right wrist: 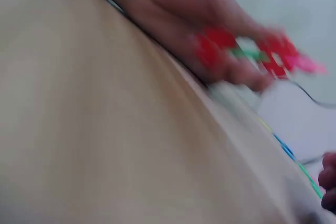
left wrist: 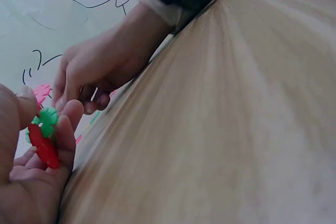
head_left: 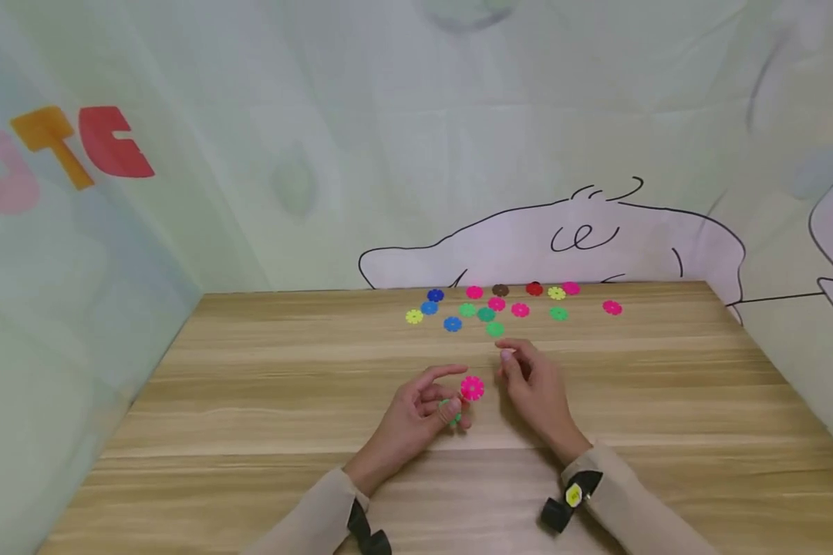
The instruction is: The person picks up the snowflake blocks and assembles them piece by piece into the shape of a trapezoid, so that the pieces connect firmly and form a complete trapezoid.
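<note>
My left hand (head_left: 416, 408) holds a small cluster of joined plastic snowflake discs between thumb and fingers. A pink disc (head_left: 472, 388) sticks out past the fingertips, with a green disc (head_left: 448, 412) partly behind the thumb. In the left wrist view a red disc (left wrist: 43, 145) is joined to the green one, close to the palm. Blurred red discs (right wrist: 275, 59) show at that hand in the right wrist view. To the right, my right hand (head_left: 537, 389) hovers just short of the loose discs, its fingers loosely bent; I see nothing between them.
Several loose snowflake discs lie flat toward the table's back edge, among them a light green disc (head_left: 495, 329), a blue disc (head_left: 453, 324), a yellow disc (head_left: 414, 316) and a pink disc (head_left: 612, 307). Behind the wooden table (head_left: 284, 362) hangs a printed curtain (head_left: 250, 154).
</note>
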A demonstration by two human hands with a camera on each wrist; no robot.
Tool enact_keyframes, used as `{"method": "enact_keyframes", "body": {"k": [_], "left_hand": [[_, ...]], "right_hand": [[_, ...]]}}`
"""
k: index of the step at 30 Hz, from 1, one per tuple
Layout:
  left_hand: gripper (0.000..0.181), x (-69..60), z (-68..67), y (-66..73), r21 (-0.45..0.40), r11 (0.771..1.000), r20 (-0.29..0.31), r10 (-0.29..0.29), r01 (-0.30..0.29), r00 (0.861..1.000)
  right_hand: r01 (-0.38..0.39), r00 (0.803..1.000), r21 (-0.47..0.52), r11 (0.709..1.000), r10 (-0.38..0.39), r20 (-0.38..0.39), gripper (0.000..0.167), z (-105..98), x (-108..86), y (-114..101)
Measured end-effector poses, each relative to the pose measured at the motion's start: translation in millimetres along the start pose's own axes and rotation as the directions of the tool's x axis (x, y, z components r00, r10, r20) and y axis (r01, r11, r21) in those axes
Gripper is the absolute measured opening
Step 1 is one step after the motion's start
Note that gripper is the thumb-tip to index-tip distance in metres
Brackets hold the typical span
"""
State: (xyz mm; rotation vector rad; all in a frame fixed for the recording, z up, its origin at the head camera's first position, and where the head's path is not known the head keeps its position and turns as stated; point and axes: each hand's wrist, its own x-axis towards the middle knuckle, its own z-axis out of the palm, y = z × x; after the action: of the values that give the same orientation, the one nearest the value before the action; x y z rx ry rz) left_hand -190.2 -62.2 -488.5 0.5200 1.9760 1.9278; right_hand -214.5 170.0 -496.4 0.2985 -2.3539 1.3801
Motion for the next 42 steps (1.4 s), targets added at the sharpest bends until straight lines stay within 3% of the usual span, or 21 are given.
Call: {"method": "enact_keyframes", "body": {"k": [2,5,11,17,21,24,27,42], "left_hand": [[0.05,-0.2,0.1,1.3,-0.001,1.0,0.014,0.003,-0.003,1.0],[0.048,-0.7,0.5,2.7,-0.001,1.0,0.031,0.018,-0.018,0.999],[0.047,-1.5,0.3,1.7,0.001,0.998,0.052,0.061,-0.061,0.997],[0.05,0.0,0.3,-0.7,-0.016,0.994,0.067,0.108,-0.107,0.992],[0.051,0.4,-0.3,-1.5,-0.017,0.997,0.056,0.079,-0.078,0.995],[0.051,0.1,-1.0,-1.7,-0.008,0.999,0.041,0.048,-0.048,0.998],[0.05,-0.5,-1.9,-1.5,0.001,0.999,0.03,0.034,-0.034,0.999],[0.048,-2.0,-1.2,0.7,-0.021,0.999,0.025,0.034,-0.033,0.999]], "right_hand": [[-0.014,0.999,-0.123,0.992,0.008,-0.047,0.02,0,15.0,9],[-0.038,0.999,-0.239,0.97,0.029,-0.041,0.025,-1,34.7,20],[-0.08,0.989,-0.367,0.927,0.119,0.083,0.039,3,58.7,24],[-0.13,0.969,-0.428,0.894,0.205,0.135,0.035,3,63.1,20],[-0.142,0.97,-0.357,0.923,0.202,0.137,0.027,1,57.0,20],[-0.143,0.978,-0.227,0.963,0.172,0.113,0.02,1,50.0,21],[-0.139,0.985,-0.1,0.985,0.148,0.086,0.018,0,42.5,19],[-0.066,0.994,0.161,0.985,0.051,0.094,0.011,-7,0.0,0]]}}
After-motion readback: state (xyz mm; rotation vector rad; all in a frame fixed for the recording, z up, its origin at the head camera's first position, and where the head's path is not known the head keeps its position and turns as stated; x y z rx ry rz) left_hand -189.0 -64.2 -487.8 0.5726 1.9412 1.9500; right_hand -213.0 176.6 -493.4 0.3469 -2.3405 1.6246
